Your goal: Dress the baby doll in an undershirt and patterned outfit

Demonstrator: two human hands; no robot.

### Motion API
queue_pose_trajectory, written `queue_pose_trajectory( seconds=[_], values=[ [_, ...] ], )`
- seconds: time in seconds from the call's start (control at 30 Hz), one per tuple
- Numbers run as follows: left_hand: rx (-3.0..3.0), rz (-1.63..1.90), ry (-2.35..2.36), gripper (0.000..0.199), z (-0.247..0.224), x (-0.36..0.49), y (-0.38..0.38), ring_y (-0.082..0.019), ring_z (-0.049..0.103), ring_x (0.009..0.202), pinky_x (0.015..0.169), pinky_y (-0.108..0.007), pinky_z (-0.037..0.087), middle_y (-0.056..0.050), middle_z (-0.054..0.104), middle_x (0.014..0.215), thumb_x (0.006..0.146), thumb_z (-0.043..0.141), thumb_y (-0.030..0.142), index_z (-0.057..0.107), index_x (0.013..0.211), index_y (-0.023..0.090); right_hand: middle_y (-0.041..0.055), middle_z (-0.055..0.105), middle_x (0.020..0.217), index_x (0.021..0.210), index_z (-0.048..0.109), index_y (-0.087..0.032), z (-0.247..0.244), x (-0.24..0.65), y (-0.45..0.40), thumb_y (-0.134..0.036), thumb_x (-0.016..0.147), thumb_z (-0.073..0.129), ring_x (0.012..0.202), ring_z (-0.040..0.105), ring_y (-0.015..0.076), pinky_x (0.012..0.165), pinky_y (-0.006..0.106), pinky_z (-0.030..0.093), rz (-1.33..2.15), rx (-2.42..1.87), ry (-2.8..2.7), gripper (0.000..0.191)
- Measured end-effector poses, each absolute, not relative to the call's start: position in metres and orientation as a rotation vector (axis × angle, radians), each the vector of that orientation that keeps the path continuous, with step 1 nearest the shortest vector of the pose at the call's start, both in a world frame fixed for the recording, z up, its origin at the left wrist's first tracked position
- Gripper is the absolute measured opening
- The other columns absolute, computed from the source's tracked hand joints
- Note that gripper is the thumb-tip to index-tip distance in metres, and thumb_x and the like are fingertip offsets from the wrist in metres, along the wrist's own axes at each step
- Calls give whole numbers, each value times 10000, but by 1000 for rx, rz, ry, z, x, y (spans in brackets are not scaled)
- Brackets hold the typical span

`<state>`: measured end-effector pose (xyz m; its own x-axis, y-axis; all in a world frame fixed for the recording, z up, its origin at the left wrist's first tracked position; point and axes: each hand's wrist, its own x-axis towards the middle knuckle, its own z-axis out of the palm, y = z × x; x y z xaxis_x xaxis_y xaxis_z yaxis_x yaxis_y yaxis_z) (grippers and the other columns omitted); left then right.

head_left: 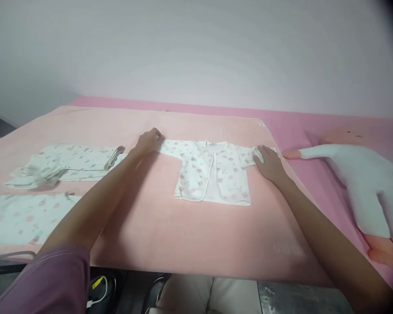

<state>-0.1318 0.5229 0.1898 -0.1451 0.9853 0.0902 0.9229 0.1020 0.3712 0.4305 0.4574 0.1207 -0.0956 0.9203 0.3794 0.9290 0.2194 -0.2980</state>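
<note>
At the lower left of the frame, a white printed baby garment (26,220) lies on a peach blanket (150,235), partly behind the left forearm. Above it, at the middle left, are folded white printed clothes (81,159). Near the center, the left hand (149,141) has its fingers curled at one sleeve end of a baby jacket (196,172); whether they pinch the cloth I cannot tell. The jacket lies flat in the center, sleeves stretched sideways, its front edges parting toward the hem. Right of center, the right hand (271,164) rests palm down on the other sleeve, fingers slightly spread. At the far right, a plush doll (356,183) lies on a pink sheet (317,187).
</note>
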Motion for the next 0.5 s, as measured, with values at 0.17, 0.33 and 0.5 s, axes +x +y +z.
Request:
queue_pose_trajectory(
  seconds=[0.17, 0.33, 0.5],
  values=[
    [2225, 595, 2193, 299, 198, -123, 516, -436, 637, 1333, 1181, -604, 459, -208, 740, 1284, 1054, 531, 452, 665, 1144, 201, 210, 542, 1722, 1633, 603, -168, 120, 447, 463, -562, 1127, 378, 1597, 499, 432, 1309, 669, 409, -129, -1806, -1998, 680],
    [2319, 606, 1787, 417, 203, -72, 524, -385, 623, 1335, 1238, -569, 425, -145, 764, 1326, 1038, 558, 554, 707, 1228, 215, 263, 733, 1330, 1288, 752, -99, 148, 461, 482, -527, 1013, 564, 1294, 655, 442, 1143, 606, 527, -121, -1951, -1849, 542],
    [2175, 559, 1605, 471, 195, -29, 531, -392, 549, 1403, 1265, -553, 383, -110, 780, 1197, 909, 729, 630, 723, 1180, 245, 109, 740, 979, 1021, 730, -227, 175, 481, 499, -515, 908, 694, 939, 679, 313, 965, 498, 589, 139, -1956, -1717, 311]
  ],
)
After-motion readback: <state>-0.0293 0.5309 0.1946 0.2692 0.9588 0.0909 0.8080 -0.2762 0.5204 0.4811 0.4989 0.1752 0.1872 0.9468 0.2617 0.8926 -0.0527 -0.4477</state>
